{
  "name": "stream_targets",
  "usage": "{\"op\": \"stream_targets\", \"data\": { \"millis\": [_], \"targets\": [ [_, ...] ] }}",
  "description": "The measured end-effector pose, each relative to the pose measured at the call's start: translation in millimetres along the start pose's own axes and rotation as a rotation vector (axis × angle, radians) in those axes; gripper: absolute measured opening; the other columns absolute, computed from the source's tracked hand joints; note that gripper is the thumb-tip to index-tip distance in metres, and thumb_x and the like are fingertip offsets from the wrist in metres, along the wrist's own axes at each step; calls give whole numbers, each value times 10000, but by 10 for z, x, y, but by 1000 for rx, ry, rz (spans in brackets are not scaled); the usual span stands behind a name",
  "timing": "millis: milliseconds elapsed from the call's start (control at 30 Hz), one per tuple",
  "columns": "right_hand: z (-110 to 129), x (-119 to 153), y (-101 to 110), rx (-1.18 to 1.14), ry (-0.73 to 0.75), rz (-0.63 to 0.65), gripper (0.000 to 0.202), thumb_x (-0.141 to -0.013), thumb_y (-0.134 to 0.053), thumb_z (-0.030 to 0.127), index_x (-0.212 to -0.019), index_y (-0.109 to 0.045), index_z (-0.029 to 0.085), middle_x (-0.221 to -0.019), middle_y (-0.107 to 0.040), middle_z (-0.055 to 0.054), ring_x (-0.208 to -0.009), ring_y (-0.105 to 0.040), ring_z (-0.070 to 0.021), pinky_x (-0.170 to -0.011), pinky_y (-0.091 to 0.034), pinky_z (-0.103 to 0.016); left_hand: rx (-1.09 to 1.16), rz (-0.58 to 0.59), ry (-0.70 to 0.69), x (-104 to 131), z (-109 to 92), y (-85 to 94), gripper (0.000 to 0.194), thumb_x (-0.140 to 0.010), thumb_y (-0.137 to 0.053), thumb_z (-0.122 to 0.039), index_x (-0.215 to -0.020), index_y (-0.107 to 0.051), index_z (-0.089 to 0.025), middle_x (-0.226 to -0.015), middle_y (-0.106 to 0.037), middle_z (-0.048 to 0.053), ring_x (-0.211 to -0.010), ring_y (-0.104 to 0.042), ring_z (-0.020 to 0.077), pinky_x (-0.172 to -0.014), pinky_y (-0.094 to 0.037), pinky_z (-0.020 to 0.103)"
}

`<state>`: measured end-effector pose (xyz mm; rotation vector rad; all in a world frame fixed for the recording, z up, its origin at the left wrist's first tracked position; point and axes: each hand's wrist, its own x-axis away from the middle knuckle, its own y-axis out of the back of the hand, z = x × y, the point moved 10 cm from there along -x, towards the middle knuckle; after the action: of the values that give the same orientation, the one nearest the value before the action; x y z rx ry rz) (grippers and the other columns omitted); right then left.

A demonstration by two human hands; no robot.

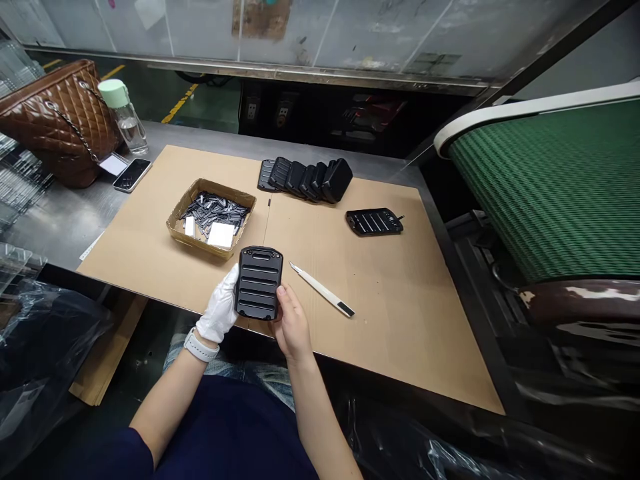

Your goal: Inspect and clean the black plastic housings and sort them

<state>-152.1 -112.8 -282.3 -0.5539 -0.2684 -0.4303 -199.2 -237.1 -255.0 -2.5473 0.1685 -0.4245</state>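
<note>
Between my hands I hold a black ribbed plastic case (259,283), upright above the table's front edge. My left hand (220,308), in a white glove, grips its left side; the glove's fingertips are hidden behind it. Bare, my right hand (291,321) closes on the lower right side with the thumb on the edge. Just right of the case a white craft knife (323,289) lies on the cardboard. Beyond my left hand stands a small box (200,245) of many small dark strips and two white pieces.
Several similar black cases (296,179) lean in a row at the back. Another case (374,222) lies at the right on the cardboard sheet (400,287). A phone (132,175), bottle (127,120) and brown bag (60,123) are at the left. A green conveyor belt (560,180) rises at the right.
</note>
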Motion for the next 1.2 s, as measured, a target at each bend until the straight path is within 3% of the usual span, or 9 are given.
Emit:
{"op": "stream_targets", "data": {
  "millis": [200,300,433,533,600,733,900,1033,1200],
  "targets": [
    [-17,1,8,6,-4,-7,458,-617,-777,548,-939,-674,240,-966,-734,-14,-1036,-637,-243,-880,-531,-374,130,-13,76,9,60,7,240,-791,-646,-142,-1016,-715,-186,-1078,-727,11,-1203,-562,190,-1100,-363,310],
    [-19,0,10,15,3,-11,469,-622,-771,555,-953,-679,236,-976,-732,-16,-1015,-641,-234,-847,-534,-350,203,-2,106,-30,185,24,238,-817,-647,-258,-1033,-706,-179,-1118,-712,27,-1188,-573,198,-1083,-390,328],
    [-103,22,-39,27,-38,18,502,-650,-761,537,-1053,-669,253,-1005,-725,-7,-916,-658,-194,-734,-538,-288,230,-45,118,-84,339,123,373,-853,-585,-430,-1123,-663,-184,-1108,-709,51,-1088,-635,212,-1024,-457,387],
    [-164,33,-86,35,-55,44,478,-666,-766,491,-1068,-665,252,-984,-726,-5,-828,-658,-172,-655,-524,-260,199,-78,66,-119,313,206,363,-848,-601,-404,-1160,-641,-223,-1115,-703,28,-1084,-634,202,-1021,-460,369],
    [-101,-3,-57,4,-3,24,443,-676,-763,472,-1047,-672,246,-973,-724,-8,-821,-653,-168,-645,-524,-256,195,-33,46,-143,267,211,355,-837,-622,-381,-1159,-640,-234,-1156,-687,27,-1135,-604,201,-1041,-439,351],
    [360,-263,240,-99,208,-105,308,-709,-738,424,-941,-679,229,-912,-709,2,-787,-640,-145,-640,-540,-252,142,51,26,-165,194,346,357,-825,-631,-423,-1119,-657,-222,-1134,-690,47,-1091,-624,188,-1021,-445,331],
    [1334,-927,953,-170,450,-392,86,-817,-602,268,-836,-625,188,-782,-665,21,-647,-605,-95,-541,-506,-200,-42,-92,-50,-139,134,754,366,-833,-600,-473,-1079,-655,-208,-930,-710,26,-872,-672,157,-903,-507,321],
    [1894,-1592,1319,-35,365,-562,141,-909,-442,171,-853,-569,195,-790,-657,20,-634,-609,-83,-572,-510,-206,-311,-141,-121,-87,67,747,453,-809,-571,-564,-1037,-665,-185,-840,-719,44,-784,-676,175,-843,-535,337],
    [2201,-2294,1344,169,319,-579,225,-961,-364,157,-905,-582,153,-834,-658,-32,-676,-619,-108,-620,-534,-259,-581,-151,-310,-8,-9,646,424,-792,-568,-577,-891,-720,-193,-739,-719,53,-682,-675,194,-754,-570,326]
  ]
}}
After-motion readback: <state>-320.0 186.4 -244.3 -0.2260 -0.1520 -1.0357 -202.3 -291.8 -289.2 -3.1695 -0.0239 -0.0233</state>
